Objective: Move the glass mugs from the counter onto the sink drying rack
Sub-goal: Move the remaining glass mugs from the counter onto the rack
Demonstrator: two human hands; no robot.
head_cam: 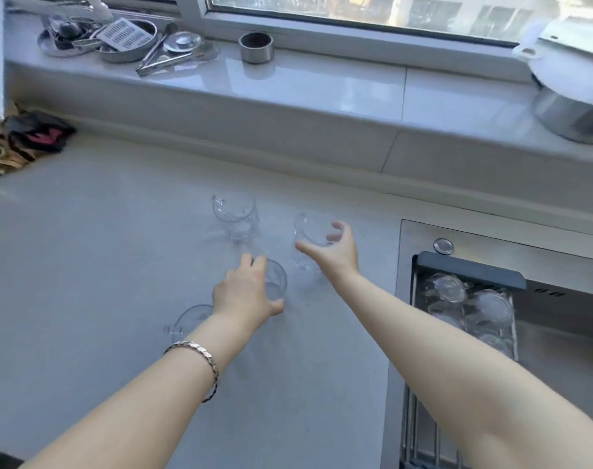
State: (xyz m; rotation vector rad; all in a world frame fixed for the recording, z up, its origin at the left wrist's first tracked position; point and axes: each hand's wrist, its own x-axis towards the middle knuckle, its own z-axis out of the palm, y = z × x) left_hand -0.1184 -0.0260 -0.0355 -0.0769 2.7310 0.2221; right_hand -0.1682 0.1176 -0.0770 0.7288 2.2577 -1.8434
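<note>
Four glass mugs stand on the pale counter [102,248], grouped near its right edge beside the sink. The left hand [246,292] rests over the near-middle mug [275,280], fingers curved across its rim and thumb at its near side; whether they actually press the glass I cannot tell. The right hand [335,252] is spread wide around the right-hand mug [310,243], thumb on the near side and fingers on the far side of the rim, not visibly closed on it. A third mug [234,214] stands untouched toward the counter's back edge, and a fourth [190,321] sits half hidden behind the left wrist. On the drying rack [423,431] across the sink, several mugs [450,289] already lie clustered at its far end; their count is unclear.
</note>
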